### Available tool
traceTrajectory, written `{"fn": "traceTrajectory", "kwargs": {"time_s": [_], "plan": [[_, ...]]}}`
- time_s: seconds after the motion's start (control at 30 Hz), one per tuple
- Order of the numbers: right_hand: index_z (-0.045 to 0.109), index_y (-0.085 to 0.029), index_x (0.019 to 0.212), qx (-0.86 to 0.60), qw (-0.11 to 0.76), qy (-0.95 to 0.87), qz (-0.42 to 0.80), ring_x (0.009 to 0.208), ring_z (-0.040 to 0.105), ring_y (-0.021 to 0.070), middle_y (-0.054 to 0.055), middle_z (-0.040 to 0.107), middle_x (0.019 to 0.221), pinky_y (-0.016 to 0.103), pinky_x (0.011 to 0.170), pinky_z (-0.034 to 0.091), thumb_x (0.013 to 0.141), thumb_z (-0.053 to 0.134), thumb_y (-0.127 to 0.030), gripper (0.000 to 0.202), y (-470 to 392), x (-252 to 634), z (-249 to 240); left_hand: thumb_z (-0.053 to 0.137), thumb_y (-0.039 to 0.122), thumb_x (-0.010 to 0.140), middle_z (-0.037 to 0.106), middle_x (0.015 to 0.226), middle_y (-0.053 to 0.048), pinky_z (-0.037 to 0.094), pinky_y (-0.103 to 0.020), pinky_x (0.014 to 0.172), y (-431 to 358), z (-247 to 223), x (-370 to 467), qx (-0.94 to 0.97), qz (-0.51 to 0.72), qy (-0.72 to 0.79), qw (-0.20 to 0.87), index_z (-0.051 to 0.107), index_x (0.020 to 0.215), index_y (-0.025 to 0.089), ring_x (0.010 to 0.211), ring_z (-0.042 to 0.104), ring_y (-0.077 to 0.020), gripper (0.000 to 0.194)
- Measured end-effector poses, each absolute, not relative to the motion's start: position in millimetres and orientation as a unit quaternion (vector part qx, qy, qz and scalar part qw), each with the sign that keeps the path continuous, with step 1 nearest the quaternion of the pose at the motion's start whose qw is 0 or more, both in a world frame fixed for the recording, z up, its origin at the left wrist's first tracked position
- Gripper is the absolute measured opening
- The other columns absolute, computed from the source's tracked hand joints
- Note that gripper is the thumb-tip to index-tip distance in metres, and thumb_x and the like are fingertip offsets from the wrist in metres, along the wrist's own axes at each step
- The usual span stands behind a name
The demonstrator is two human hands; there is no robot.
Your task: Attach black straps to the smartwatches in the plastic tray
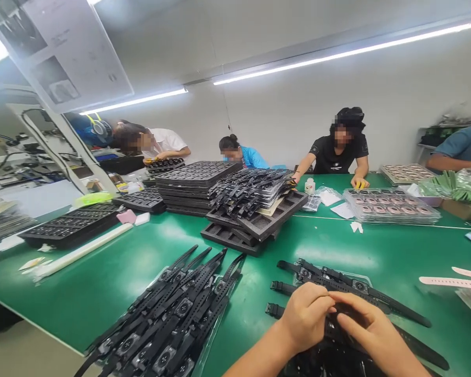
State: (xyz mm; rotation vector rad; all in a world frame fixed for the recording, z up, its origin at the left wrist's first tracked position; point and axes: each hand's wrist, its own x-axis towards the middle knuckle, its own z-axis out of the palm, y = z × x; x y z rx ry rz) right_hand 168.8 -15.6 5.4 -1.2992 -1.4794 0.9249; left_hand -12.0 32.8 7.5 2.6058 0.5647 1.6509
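**Black watch straps under both hands on a green counter**

Black rubber watch strap (339,317), with a square case at its middle, lies under the person's two hands at the near edge of the green counter (337,251). The left hand (306,317) is curled, its fingers (325,302) bent down onto the strap; the right hand (367,327) lies just beside it, touching it, with the fingers (347,301) stretched flat over the same strap. How firmly either hand grips cannot be told, as the hands cover the contact.

Just beyond the fingertips, several more black straps (337,283) lie side by side on a clear plastic sheet, their ends running off to the right of the right hand. Well to the left of the left hand's fingers is a large loose heap of black strapped watch bodies (172,314).

Farther beyond the fingers, at mid-counter, stand stacked black foam trays (259,222) piled with straps. To the right of the right hand's fingers, near the counter edge, lie pale pink straps (453,283). Clear blister trays of watch cases (390,205) sit far beyond them. Other people work at the counter's far side.
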Motion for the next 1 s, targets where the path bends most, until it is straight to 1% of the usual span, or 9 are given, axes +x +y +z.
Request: {"fn": "traceTrajectory", "kwargs": {"time_s": [0.07, 0.13, 0.27, 0.4, 0.53, 0.6, 0.73, 0.8, 1.0], "plan": [[0.082, -0.027, 0.103, -0.517, 0.443, -0.63, 0.374, 0.106, 0.071, 0.03, 0.007, 0.078, 0.112, 0.038, 0.098, 0.055, 0.08, 0.072, -0.039, 0.028, -15.4, 168.0, 9.5, 0.047, 0.011, 0.096, 0.066, 0.077, -0.006, 0.05, -0.027, 0.057, 33.7, 7.7, -12.9, 0.836, 0.52, 0.174, 0.004, 0.063, 0.098, 0.017, 0.064, 0.059, -0.0151, 0.017], [0.082, -0.027, 0.1, -0.522, 0.438, -0.627, 0.378, 0.102, 0.072, 0.0302, 0.007, 0.079, 0.108, 0.039, 0.096, 0.056, 0.083, 0.069, -0.044, 0.027, -16.5, 167.5, 12.8, 0.047, 0.01, 0.096, 0.065, 0.076, -0.006, 0.05, -0.028, 0.057, 34.5, 7.3, -14.6, 0.832, 0.528, 0.173, 0.004, 0.063, 0.098, 0.017, 0.065, 0.059, -0.0155, 0.018], [0.082, -0.026, 0.096, -0.531, 0.453, -0.603, 0.386, 0.1, 0.072, 0.0294, 0.007, 0.079, 0.106, 0.037, 0.094, 0.056, 0.086, 0.066, -0.052, 0.032, -20.7, 167.0, 15.0, 0.048, 0.005, 0.092, 0.065, 0.076, -0.006, 0.05, -0.028, 0.058, 34.8, 6.5, -16.6, 0.824, 0.542, 0.165, 0.006, 0.063, 0.096, 0.017, 0.066, 0.058, -0.0159, 0.019], [0.08, -0.026, 0.097, -0.523, 0.445, -0.623, 0.375, 0.1, 0.07, 0.0276, 0.006, 0.077, 0.106, 0.036, 0.094, 0.054, 0.09, 0.063, -0.051, 0.031, -21.2, 169.4, 14.8, 0.049, 0.008, 0.093, 0.064, 0.076, -0.006, 0.05, -0.028, 0.059, 34.6, 6.4, -14.9, 0.82, 0.548, 0.165, 0.027, 0.062, 0.095, 0.017, 0.067, 0.058, -0.0161, 0.016], [0.075, -0.029, 0.117, -0.523, 0.391, -0.682, 0.33, 0.107, 0.066, 0.0267, 0.006, 0.074, 0.113, 0.039, 0.097, 0.053, 0.091, 0.064, -0.042, 0.031, -19.8, 178.4, 17.9, 0.048, 0.015, 0.098, 0.065, 0.08, -0.007, 0.052, -0.027, 0.061, 35.6, 6.4, -13.4, 0.828, 0.529, 0.173, 0.066, 0.063, 0.095, 0.016, 0.07, 0.06, -0.0167, 0.015], [0.072, -0.031, 0.122, -0.532, 0.367, -0.701, 0.301, 0.106, 0.066, 0.0265, 0.006, 0.074, 0.112, 0.04, 0.096, 0.053, 0.091, 0.064, -0.041, 0.034, -22.6, 186.4, 21.4, 0.049, 0.017, 0.099, 0.066, 0.082, -0.008, 0.054, -0.028, 0.063, 36.2, 7.2, -13.7, 0.833, 0.52, 0.171, 0.078, 0.064, 0.096, 0.016, 0.073, 0.061, -0.0171, 0.016], [0.073, -0.032, 0.121, -0.58, 0.355, -0.691, 0.246, 0.1, 0.066, 0.0261, 0.006, 0.074, 0.11, 0.039, 0.09, 0.055, 0.092, 0.063, -0.043, 0.033, -40.9, 209.5, 30.9, 0.051, 0.018, 0.098, 0.067, 0.092, -0.01, 0.058, -0.032, 0.075, 39.8, 11.1, -16.0, 0.823, 0.527, 0.181, 0.112, 0.065, 0.105, 0.016, 0.085, 0.064, -0.0197, 0.015], [0.073, -0.032, 0.12, -0.605, 0.335, -0.681, 0.239, 0.096, 0.067, 0.0256, 0.006, 0.074, 0.107, 0.038, 0.086, 0.055, 0.091, 0.065, -0.043, 0.032, -54.6, 219.6, 34.0, 0.051, 0.016, 0.098, 0.067, 0.095, -0.01, 0.057, -0.033, 0.078, 42.9, 13.2, -17.6, 0.807, 0.546, 0.194, 0.116, 0.064, 0.106, 0.016, 0.089, 0.064, -0.0199, 0.015], [0.078, -0.034, 0.11, -0.599, 0.202, -0.714, 0.3, 0.094, 0.069, 0.0258, 0.003, 0.077, 0.103, 0.035, 0.082, 0.057, 0.088, 0.068, -0.033, 0.024, -80.9, 223.7, 21.3, 0.052, 0.013, 0.097, 0.067, 0.093, -0.008, 0.057, -0.03, 0.075, 50.6, 18.2, -23.1, 0.779, 0.585, 0.202, 0.103, 0.065, 0.105, 0.018, 0.087, 0.065, -0.018, 0.016]]}}
